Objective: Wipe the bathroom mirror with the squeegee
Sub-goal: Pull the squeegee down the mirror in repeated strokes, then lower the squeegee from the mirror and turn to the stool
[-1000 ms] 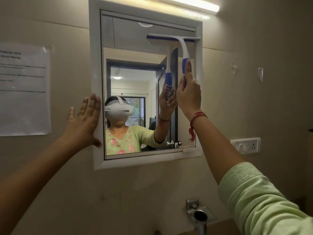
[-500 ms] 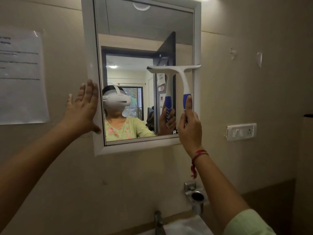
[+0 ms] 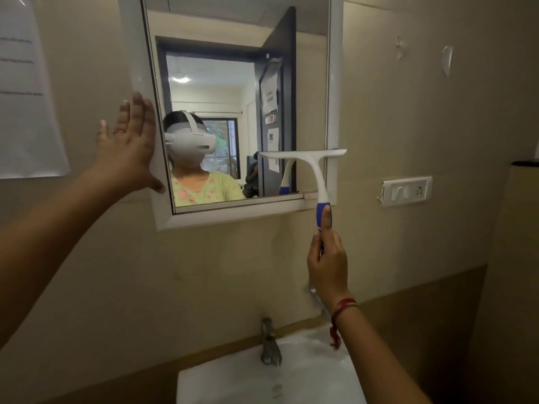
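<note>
Washbasin (image 3: 233,383) and tap (image 3: 269,342) sit below the mirror (image 3: 233,83). Left hand (image 3: 128,150), flat and spread, braces the mirror frame. Right hand (image 3: 328,263) grasps the squeegee (image 3: 312,167) handle; blade above, low on glass.

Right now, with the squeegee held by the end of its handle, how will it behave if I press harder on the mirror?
The squeegee looks like light, stiff plastic, so it should not flop. The right hand grips only the blue handle end, so the wide blade may twist. The mirror seems hinged, and the left hand braces it.
</note>
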A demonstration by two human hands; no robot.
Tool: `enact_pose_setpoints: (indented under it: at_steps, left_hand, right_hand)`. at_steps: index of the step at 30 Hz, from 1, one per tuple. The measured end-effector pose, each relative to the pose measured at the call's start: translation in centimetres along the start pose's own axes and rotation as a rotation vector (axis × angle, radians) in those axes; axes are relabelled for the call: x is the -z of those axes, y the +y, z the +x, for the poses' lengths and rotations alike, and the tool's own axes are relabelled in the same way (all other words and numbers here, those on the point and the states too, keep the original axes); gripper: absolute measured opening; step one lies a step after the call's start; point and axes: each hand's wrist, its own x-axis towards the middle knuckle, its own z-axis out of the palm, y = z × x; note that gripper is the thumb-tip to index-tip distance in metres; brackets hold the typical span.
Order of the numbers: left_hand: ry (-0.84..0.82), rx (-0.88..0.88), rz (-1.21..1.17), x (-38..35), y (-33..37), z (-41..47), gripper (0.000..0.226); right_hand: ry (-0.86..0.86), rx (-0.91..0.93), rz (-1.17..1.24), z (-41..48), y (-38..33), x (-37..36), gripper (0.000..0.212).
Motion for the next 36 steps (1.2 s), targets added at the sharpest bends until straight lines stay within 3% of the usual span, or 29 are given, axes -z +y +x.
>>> enact_pose_setpoints:
  at_steps: [13,26,32,36]
  left_hand:
    - [-0.032,0.016,-0.010,-0.5,0.1,-0.7,0.138]
    - [-0.066,0.040,0.015,-0.8,0.3,-1.3,0.126]
    - [0.161,0.026,-0.157,-3.8,0.6,-5.9,0.090]
    - [0.172,0.057,-0.309,-6.5,1.7,-11.4,0.088]
  right_hand:
    - [-0.138,-0.101,-0.020,-6.3,1.3,2.3,0.062]
    - [-0.085,-0.100,0.144,-5.4,-1.0,4.4,0.055]
    - [-0.124,-0.100,0.264,-5.1,-3.8,4.4,0.054]
    - [-0.206,-0.130,0.353,-7.1,-5.1,4.1,0.055]
